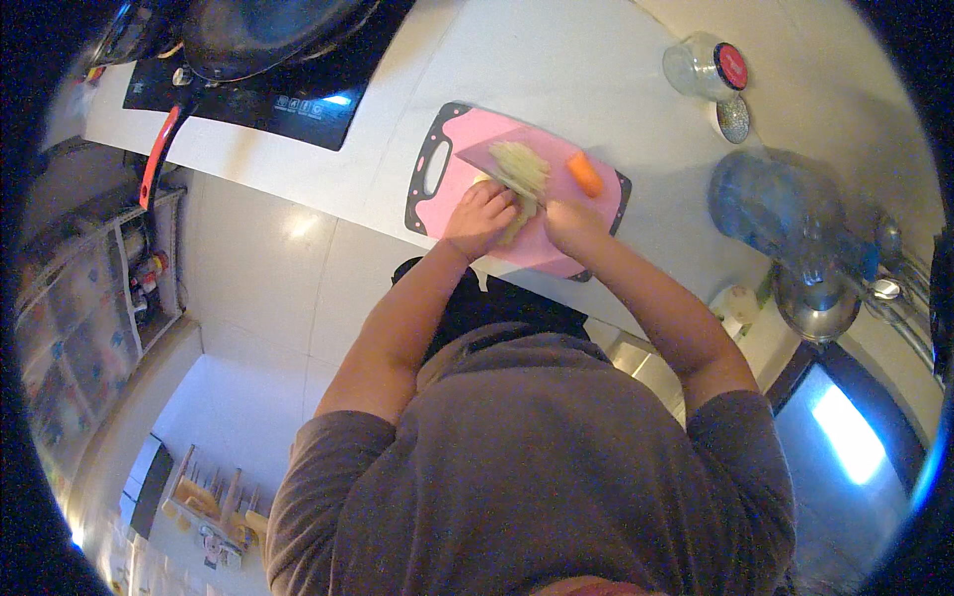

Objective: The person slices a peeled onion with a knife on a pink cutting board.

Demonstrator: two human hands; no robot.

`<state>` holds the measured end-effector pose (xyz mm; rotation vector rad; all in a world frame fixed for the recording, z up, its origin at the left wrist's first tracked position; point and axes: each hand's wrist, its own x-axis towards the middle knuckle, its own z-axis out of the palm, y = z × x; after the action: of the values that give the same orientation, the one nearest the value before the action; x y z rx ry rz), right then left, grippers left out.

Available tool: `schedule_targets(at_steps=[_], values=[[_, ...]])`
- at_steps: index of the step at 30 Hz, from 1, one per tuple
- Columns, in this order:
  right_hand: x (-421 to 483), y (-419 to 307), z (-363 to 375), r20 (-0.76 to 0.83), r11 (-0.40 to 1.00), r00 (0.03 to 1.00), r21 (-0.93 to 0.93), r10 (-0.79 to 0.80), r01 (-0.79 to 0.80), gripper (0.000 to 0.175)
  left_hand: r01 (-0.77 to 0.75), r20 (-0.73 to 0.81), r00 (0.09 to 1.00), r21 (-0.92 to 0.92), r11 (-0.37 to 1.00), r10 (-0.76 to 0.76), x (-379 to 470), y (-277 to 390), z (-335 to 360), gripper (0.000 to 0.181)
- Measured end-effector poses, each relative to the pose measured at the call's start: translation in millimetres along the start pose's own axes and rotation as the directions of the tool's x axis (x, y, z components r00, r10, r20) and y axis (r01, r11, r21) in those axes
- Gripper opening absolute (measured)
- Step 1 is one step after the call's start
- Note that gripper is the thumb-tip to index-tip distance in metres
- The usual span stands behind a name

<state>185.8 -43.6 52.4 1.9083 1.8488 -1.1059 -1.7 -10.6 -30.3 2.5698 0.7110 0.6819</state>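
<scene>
On a pink cutting board (462,134) with dark corners, my right hand (572,226) grips a kitchen knife (484,165) by its handle, which the fingers mostly hide. The blade points up and left across the board. Beside its far side lies a pile of thin pale green vegetable strips (522,165). My left hand (484,216) rests near the blade's near side, fingers bent over a pale green vegetable piece (514,227) that shows partly beneath and beside them. An orange carrot piece (584,174) lies to the right of the pile.
A black cooktop (313,112) with a dark pan (261,30) and its red-and-black handle (158,158) is at upper left. A glass jar with a red lid (697,65) lies at upper right. A blue translucent plastic bag (768,197) and a metal vessel (817,309) are to the right.
</scene>
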Motion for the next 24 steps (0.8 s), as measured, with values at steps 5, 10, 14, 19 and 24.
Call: schedule_targets(at_steps=[5,10,14,19,24], values=[[17,10,5,0.021,0.987,0.996,0.129,0.090,-0.092,0.023,-0.010,0.005,1.000,-0.021,1.000,0.010,1,-1,2,0.026],[-21,0,-9,-0.065,0.998,0.997,0.052,-0.030,0.034,0.021,-0.008,-0.008,1.000,0.034,0.999,0.009,0,-1,-3,0.019],[-17,13,-1,-0.076,0.995,0.993,0.045,-0.088,0.092,0.020,-0.006,-0.003,1.000,-0.010,1.000,0.006,0,1,-4,0.018],[15,7,16,0.023,0.994,0.998,0.093,0.060,-0.062,0.020,-0.018,0.002,1.000,-0.006,1.000,0.018,5,-1,-1,0.019],[0,-5,-6,-0.091,0.988,0.994,0.147,0.057,-0.043,0.019,-0.010,0.002,1.000,-0.023,1.000,0.010,-2,-2,1,0.025]])
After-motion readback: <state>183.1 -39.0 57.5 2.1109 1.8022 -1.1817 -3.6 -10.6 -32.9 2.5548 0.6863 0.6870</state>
